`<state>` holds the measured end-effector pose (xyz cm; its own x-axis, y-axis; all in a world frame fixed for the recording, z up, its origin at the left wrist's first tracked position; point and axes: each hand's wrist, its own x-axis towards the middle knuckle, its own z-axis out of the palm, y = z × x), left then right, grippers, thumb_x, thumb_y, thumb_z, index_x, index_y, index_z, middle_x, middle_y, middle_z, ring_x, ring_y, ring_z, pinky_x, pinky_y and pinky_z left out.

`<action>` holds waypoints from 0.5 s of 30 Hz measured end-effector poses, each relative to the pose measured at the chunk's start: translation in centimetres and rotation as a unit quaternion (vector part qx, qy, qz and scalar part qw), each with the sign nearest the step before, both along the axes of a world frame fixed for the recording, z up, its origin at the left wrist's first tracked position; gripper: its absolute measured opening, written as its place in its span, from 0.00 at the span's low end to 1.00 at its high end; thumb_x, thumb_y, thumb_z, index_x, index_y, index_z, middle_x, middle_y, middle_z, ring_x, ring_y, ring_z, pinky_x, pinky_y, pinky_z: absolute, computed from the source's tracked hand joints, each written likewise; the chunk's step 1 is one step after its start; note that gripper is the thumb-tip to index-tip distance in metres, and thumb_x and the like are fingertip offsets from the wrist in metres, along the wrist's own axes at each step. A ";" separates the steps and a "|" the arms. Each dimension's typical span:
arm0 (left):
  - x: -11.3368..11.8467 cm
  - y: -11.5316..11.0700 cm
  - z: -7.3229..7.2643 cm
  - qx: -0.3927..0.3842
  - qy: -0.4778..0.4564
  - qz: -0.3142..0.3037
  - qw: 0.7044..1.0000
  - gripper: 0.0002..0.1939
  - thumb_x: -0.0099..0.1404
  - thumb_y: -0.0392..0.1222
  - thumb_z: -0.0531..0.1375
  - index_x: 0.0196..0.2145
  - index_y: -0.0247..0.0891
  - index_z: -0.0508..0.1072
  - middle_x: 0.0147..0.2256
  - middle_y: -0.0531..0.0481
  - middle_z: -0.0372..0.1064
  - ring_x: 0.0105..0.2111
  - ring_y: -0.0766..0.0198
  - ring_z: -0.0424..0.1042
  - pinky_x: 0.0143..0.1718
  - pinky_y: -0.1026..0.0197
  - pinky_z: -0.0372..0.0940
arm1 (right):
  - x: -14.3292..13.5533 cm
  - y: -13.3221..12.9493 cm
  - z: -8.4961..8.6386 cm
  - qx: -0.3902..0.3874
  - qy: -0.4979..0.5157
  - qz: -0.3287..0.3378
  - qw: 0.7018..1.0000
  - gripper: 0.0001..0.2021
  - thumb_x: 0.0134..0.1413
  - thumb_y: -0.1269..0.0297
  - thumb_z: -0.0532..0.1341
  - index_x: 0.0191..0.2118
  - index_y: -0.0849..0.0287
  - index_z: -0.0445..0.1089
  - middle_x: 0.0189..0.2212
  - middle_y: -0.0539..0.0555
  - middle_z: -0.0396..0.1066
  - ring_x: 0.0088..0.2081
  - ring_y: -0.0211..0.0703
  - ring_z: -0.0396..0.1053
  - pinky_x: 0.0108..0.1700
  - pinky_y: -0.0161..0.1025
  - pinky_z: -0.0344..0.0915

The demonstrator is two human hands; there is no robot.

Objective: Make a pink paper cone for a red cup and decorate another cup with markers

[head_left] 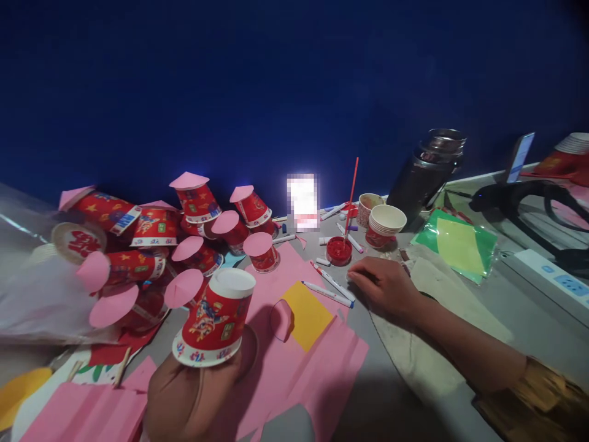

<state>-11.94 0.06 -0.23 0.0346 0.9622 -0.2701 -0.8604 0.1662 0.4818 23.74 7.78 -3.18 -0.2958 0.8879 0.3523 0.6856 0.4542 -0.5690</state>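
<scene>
A red patterned paper cup (218, 316) is held upside down, its white base up and its rim resting on my left hand (193, 393), whose fingers are partly hidden beneath it. My right hand (386, 285) rests on the table beside the markers (332, 279), its fingers curled; whether anything is between them cannot be made out. Near it stands a small red pot (339, 251) with a thin red stick upright in it. Pink paper (294, 368) lies between my hands, with a yellow square (307, 315) and a pink round piece on top.
Several red cups with pink cone tops (188, 196) crowd the left, beside a clear plastic bag (37, 288). At the back right are stacked cups (387, 222), a dark flask (427, 175) and green packets (455, 245). A white power strip (547, 276) lies far right.
</scene>
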 end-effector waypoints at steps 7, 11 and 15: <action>-0.3 0.0 0.5 0.014 -0.018 0.055 0.998 0.26 0.70 0.40 0.54 0.64 0.49 0.73 0.55 0.46 0.80 0.53 0.53 0.81 0.52 0.51 0.77 | -0.8 -1.0 0.2 0.003 -0.031 0.054 0.998 0.14 0.71 0.60 0.57 0.37 0.57 0.78 0.31 0.56 0.80 0.33 0.45 0.74 0.37 0.40 0.63; -0.4 -0.1 -0.2 0.007 0.002 0.069 0.998 0.27 0.72 0.41 0.53 0.66 0.48 0.70 0.61 0.46 0.75 0.61 0.54 0.75 0.63 0.48 0.69 | -1.1 -1.5 0.7 -0.010 -0.077 0.088 0.993 0.16 0.73 0.59 0.56 0.39 0.57 0.78 0.32 0.57 0.80 0.33 0.45 0.74 0.37 0.40 0.62; -0.8 -0.2 -0.6 0.020 0.001 0.039 0.999 0.28 0.73 0.42 0.53 0.68 0.48 0.67 0.63 0.45 0.73 0.65 0.52 0.70 0.69 0.41 0.59 | -1.5 -2.1 1.0 -0.013 -0.115 0.113 0.987 0.16 0.74 0.58 0.54 0.41 0.57 0.78 0.34 0.57 0.81 0.35 0.46 0.75 0.38 0.41 0.61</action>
